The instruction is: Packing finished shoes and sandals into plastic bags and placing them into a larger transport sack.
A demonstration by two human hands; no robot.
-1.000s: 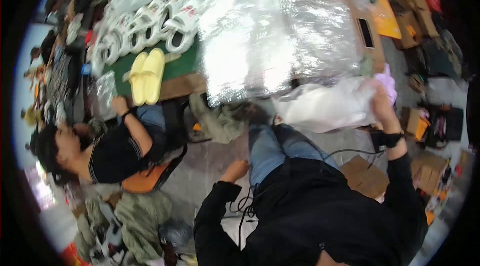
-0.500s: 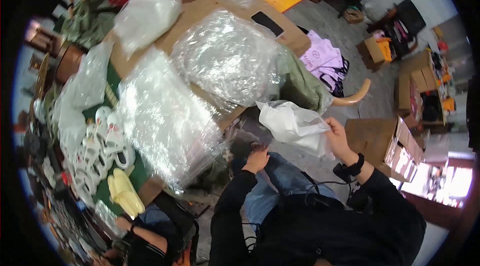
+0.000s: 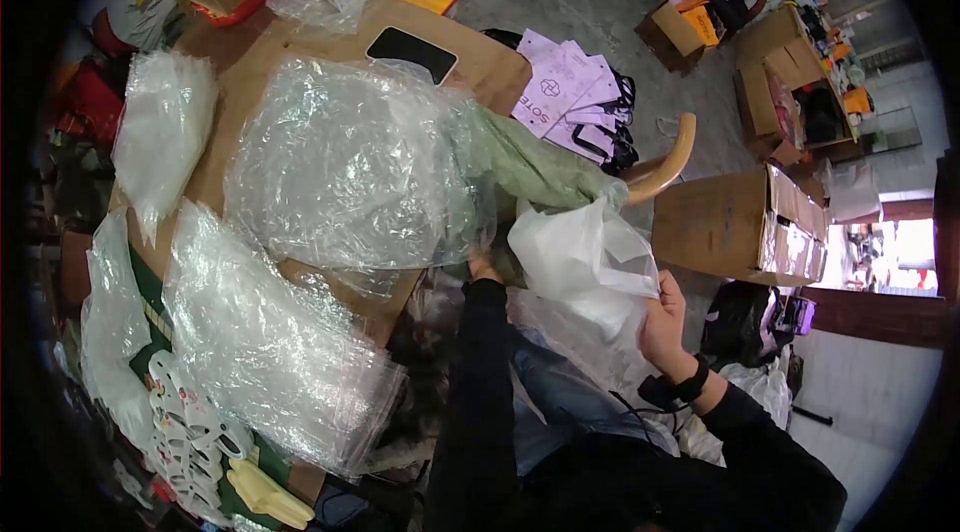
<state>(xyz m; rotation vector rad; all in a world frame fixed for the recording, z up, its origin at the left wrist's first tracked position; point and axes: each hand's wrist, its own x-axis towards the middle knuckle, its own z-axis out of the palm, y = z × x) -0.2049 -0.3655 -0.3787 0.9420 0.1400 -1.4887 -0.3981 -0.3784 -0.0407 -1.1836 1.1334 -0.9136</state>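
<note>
My right hand is closed on the edge of a thin white plastic bag, which hangs crumpled above my lap. My left hand reaches to the near edge of a pile of clear plastic bags on the table. Its fingers are hidden by the film, so I cannot tell whether they grip it. Closer to me on the left lies a flat stack of clear bags. A green sack-like cloth lies beside the pile, near the curved wooden armrest.
A phone rests on the cardboard-covered table. White clogs and yellow slippers sit at the near left. Lilac bags lie on the floor beyond. A large carton stands to the right.
The view has swung, shifting the table leftward in the picture. My left hand has gone from near my lap to the bag pile's edge. My right hand still holds the white bag.
</note>
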